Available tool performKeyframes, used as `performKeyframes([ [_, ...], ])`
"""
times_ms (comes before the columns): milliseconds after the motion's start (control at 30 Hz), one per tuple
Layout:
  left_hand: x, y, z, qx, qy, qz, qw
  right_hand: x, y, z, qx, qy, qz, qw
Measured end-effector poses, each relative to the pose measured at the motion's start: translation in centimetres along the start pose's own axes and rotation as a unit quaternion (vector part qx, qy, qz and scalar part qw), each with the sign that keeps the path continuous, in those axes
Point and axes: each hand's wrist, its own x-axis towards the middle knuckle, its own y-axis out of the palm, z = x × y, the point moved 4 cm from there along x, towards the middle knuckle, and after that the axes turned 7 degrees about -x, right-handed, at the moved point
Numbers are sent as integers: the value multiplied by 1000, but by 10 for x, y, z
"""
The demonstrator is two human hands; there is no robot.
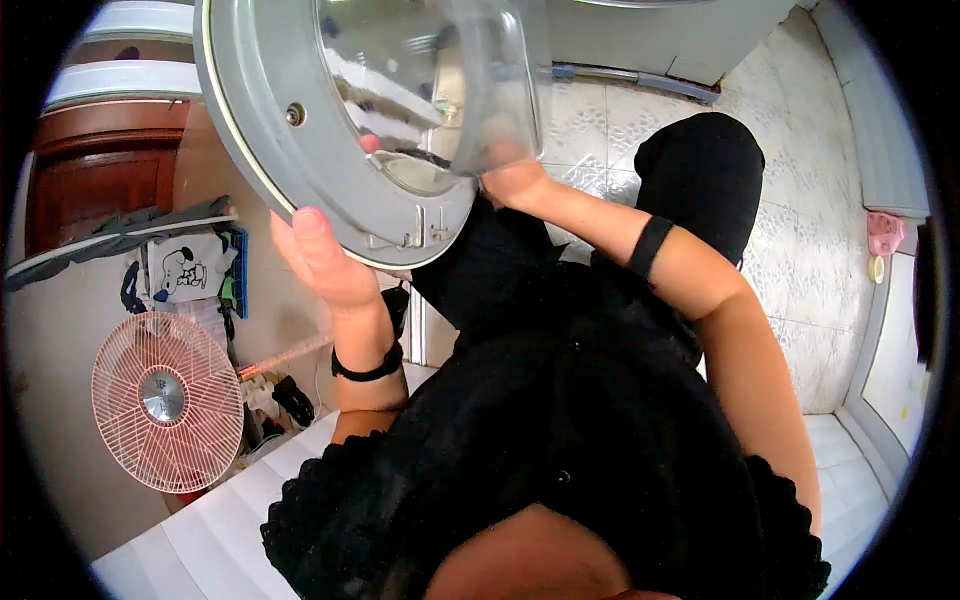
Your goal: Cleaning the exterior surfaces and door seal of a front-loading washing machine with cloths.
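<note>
We see the round grey door [290, 80] toward eleven o'clock. Our left hand [325, 265] is clamped on its rim [240, 140] at seven; our right hand [513, 178] lies near four, by the clear bowl [490, 80], its grip we cannot tell. Probably it is stiff, rather heavy; the smooth bowl may slip, so the rim seems safer.

No text can be read; on the fan hub [162, 397], lower left of frame, marking is too small

Door rim [340, 195] smooth plastic; bowl [505, 70] glossy, transparent.
</note>
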Motion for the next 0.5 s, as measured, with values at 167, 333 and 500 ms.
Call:
performKeyframes([
  [167,-3,-20,-1,-22,6,-81,996,-32,-50,101,290,34,51,955],
  [333,2,-23,2,-25,-4,-62,998,-34,-57,106,275,-71,11,959],
  [500,4,-34,6,-12,3,-41,999,-34,-41,86,254,-16,-19,967],
])
